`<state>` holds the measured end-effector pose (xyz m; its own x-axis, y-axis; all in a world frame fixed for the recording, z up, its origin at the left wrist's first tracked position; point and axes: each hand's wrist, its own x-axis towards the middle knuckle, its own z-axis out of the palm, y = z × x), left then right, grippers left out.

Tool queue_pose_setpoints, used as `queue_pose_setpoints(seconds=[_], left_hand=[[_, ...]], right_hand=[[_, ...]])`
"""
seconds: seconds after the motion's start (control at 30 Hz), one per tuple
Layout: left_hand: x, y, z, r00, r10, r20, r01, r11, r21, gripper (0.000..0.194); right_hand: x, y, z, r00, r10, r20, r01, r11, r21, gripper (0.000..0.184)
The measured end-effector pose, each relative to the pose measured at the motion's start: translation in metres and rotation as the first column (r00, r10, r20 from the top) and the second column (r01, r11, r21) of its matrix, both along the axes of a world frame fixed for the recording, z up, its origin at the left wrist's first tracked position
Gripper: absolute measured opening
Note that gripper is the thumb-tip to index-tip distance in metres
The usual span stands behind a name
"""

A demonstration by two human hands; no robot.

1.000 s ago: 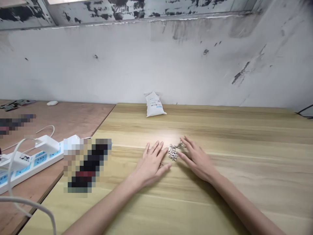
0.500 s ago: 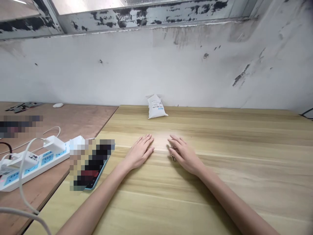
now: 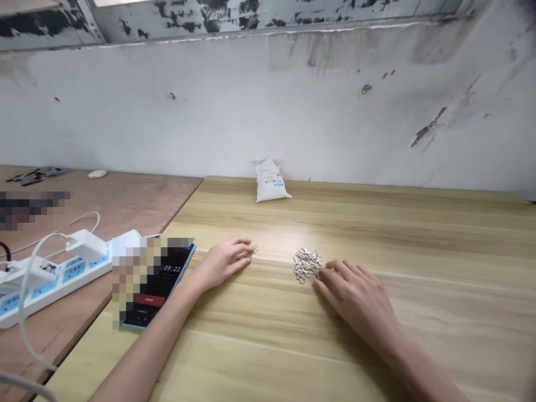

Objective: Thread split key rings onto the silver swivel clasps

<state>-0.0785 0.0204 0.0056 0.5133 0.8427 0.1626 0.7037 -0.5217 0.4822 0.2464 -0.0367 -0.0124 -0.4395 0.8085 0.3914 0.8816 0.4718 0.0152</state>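
Head view: we can't tell if our curled left hand [image 3: 221, 262] holds one small clip bunch [image 3: 248, 253]; our open right hand [image 3: 354, 293] touches one big clip pile [image 3: 307, 265].

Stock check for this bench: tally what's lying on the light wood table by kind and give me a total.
Phone: 1
White packet: 1
Clusters of metal clasps: 2 (single clasps too tangled to count)
Total: 4
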Motion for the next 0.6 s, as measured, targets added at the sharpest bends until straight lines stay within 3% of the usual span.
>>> queue_pose_setpoints(seconds=[0.17, 0.3, 0.6], left_hand=[[0.006, 0.000, -0.005, 1.000, 0.005, 0.010, -0.006, 0.999, 0.046, 0.020], [0.014, -0.001, -0.008, 0.993, 0.104, 0.057, -0.109, 0.991, 0.080, 0.019], [0.030, 0.005, -0.011, 0.982, 0.176, 0.062, -0.182, 0.977, 0.110, 0.016]], right_hand=[[-0.011, 0.004, 0.007, 0.986, 0.030, 0.166, -0.037, 0.999, 0.036, 0.025], [-0.012, 0.011, 0.012, 0.981, 0.016, 0.194, -0.024, 0.999, 0.036, 0.025], [-0.014, 0.016, 0.016, 0.979, -0.037, -0.202, 0.018, 0.995, -0.093, 0.019]])
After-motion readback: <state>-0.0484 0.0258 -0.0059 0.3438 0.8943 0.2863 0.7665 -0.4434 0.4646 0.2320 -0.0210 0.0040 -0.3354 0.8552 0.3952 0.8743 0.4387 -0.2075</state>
